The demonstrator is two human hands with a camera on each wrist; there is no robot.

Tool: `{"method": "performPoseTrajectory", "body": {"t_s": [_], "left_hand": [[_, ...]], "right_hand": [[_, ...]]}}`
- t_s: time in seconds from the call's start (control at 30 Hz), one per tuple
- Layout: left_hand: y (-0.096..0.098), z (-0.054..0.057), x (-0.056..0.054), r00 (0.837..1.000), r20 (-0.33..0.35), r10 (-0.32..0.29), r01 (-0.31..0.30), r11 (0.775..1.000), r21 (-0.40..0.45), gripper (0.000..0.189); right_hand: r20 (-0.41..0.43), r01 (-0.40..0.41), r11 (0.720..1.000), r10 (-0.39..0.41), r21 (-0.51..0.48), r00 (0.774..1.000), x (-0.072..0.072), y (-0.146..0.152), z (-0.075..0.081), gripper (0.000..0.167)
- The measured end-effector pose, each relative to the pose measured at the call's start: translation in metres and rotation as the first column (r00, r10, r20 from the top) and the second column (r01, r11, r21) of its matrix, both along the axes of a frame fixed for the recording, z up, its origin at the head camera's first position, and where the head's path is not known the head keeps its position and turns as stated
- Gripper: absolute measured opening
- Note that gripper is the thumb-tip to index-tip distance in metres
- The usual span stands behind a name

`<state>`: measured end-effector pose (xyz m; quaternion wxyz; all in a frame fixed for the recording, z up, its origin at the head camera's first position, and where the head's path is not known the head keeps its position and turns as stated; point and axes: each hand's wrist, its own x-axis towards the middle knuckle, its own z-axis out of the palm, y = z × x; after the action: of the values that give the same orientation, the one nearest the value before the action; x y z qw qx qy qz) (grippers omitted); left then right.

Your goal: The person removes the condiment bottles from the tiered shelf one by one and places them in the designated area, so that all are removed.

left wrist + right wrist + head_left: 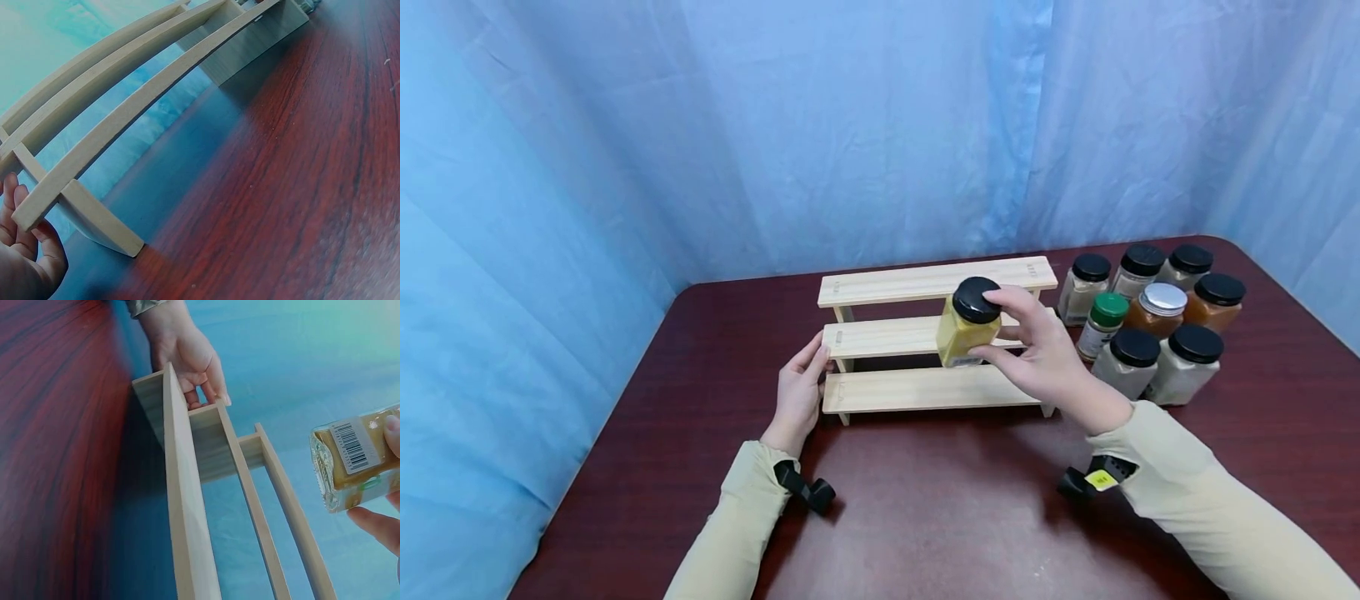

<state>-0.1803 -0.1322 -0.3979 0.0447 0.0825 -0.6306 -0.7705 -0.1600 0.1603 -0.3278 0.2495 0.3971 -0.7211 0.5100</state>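
Observation:
A three-tier pale wooden shelf rack [887, 335] stands on the table. At its left end, my left hand [797, 390] grips the edge by the middle shelf, thumb and fingers bent around the wood; the right wrist view also shows this hand [187, 356]. My right hand [1041, 350] holds a square spice jar [957, 337] of yellow powder with a black lid, pinched between thumb and fingers. The jar is slightly tilted, in front of the middle shelf and apparently above the lower one. A barcode label [354, 445] on the jar appears in the right wrist view.
Several jars stand grouped right of the rack, among them a green-lidded bottle [1099, 325], a silver-lidded jar [1157, 310] and black-lidded jars [1183, 365]. The dark red table [940, 508] extends in front. Blue curtains [865, 133] hang behind and at the sides.

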Motion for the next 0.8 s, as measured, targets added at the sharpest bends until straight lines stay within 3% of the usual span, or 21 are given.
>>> {"method": "performPoseTrajectory", "body": {"t_s": [0.1, 0.27, 0.5, 0.57, 0.63, 0.73, 0.8], "left_hand": [[0.000, 0.000, 0.000, 1.000, -0.003, -0.001, 0.001, 1.000, 0.000, 0.042], [0.000, 0.000, -0.001, 1.000, 0.006, -0.001, 0.002, 1.000, -0.016, 0.041], [-0.001, 0.001, -0.003, 1.000, 0.010, 0.009, -0.009, 1.000, -0.014, 0.041], [-0.001, 0.001, -0.002, 1.000, 0.013, 0.009, -0.008, 1.000, -0.012, 0.040], [-0.001, 0.002, -0.002, 1.000, 0.011, 0.010, -0.009, 1.000, -0.018, 0.040], [-0.002, 0.001, -0.002, 1.000, 0.007, 0.014, -0.014, 0.999, -0.029, 0.040], [-0.002, 0.001, -0.002, 1.000, 0.006, 0.019, -0.018, 1.000, -0.024, 0.041]], "right_hand": [[-0.043, -0.009, 1.000, 0.010, 0.009, 0.999, 0.004, 0.012, 0.001, 0.054], [-0.095, -0.018, 0.999, 0.014, -0.034, 0.995, 0.012, 0.039, 0.007, 0.061], [-0.085, -0.069, 0.986, 0.056, -0.153, 0.995, 0.023, 0.085, 0.026, 0.063], [-0.084, 0.041, 0.995, -0.048, -0.086, 0.995, 0.027, 0.101, 0.031, 0.066], [-0.080, 0.172, 0.985, -0.171, 0.009, 0.982, 0.032, 0.118, 0.035, 0.071], [-0.086, 0.354, 0.920, -0.344, 0.168, 0.935, 0.039, 0.141, 0.039, 0.077], [-0.051, 0.412, 0.892, -0.410, 0.188, 0.911, 0.043, 0.151, 0.039, 0.078]]}}
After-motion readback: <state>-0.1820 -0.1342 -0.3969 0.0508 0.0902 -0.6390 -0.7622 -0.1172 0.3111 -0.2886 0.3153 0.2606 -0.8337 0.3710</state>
